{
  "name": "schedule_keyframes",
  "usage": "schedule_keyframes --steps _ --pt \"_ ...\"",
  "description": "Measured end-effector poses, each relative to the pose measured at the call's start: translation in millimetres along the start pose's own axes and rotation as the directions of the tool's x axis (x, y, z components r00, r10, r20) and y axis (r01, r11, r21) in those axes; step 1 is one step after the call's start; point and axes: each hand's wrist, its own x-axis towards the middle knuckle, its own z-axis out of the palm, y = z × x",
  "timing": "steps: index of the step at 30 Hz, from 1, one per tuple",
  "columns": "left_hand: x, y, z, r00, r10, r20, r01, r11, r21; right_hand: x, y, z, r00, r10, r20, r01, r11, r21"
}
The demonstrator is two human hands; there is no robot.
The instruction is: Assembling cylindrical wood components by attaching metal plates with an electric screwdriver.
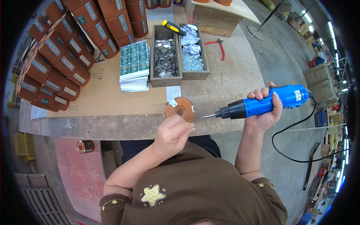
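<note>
My right hand [266,108] is wrapped round a blue electric screwdriver [262,105], its bit pointing left over the table's front edge. My left hand [172,135] is closed in a pinch just in front of a brown round piece [182,105]; whatever is between the fingertips is too small to make out. That round piece has a hole in its middle, a small metal tab [173,102] at its upper left and a pale metal piece on its right side. The screwdriver's tip is a little apart from my left fingers.
Behind stand wooden bins of dark metal plates [165,56] and silver screws [193,62], with a yellow-black screwdriver [171,27] across them. Red-handled pliers [221,48] lie to the right. Green-white labels [134,63] and stacked brown cylinders [56,67] are at left. A black cord [288,158] trails right.
</note>
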Motion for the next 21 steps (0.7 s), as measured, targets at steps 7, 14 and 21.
schedule_keyframes --steps 7,14,21 --pt "12 8 -12 0.690 -0.652 0.315 0.681 0.435 -0.589 -2 -2 0 0.985 0.020 0.173 -0.041 0.992 0.121" --pt "24 8 -7 0.587 -0.546 0.598 0.791 0.233 -0.565 -4 -4 3 0.937 -0.029 0.347 -0.033 0.985 0.169" --pt "12 2 -8 0.739 -0.490 0.463 0.674 0.541 -0.503 0 -5 -1 0.952 -0.004 0.307 -0.061 0.978 0.199"
